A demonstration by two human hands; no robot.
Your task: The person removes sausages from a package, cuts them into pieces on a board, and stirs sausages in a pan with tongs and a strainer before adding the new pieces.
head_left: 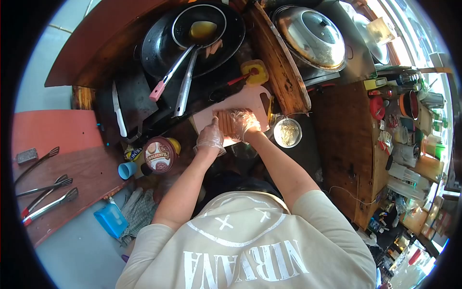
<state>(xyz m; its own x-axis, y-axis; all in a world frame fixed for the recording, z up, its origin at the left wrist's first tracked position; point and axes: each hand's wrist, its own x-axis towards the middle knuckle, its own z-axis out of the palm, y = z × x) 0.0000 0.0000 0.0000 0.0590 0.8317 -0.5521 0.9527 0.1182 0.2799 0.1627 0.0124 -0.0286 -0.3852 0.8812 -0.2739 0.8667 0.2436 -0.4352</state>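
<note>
A pack-like row of brown sausages (226, 124) lies on the pink cutting board (231, 100) in front of me. Clear plastic gloves cover both hands. My left hand (211, 137) grips the row's left side, thumb along its edge. At the right side, my right hand (246, 122) has its fingers curled over the sausages. The undersides of the sausages and some fingertips are hidden. Behind the board, a yellow tub (260, 72) carries a red-handled brush or spatula (240, 79). Right of my right hand sits a round bowl (288, 133) of pale shreds.
A black wok (156, 48) holds a strainer (177, 72), another long-handled utensil (185, 89) and brown pieces. A knife (119, 111) lies at the left. Nearby are a Goldenfil tub (159, 155), a blue cup (126, 170), tongs (53, 204) and a lidded pan (310, 38) behind a wooden divider (284, 58).
</note>
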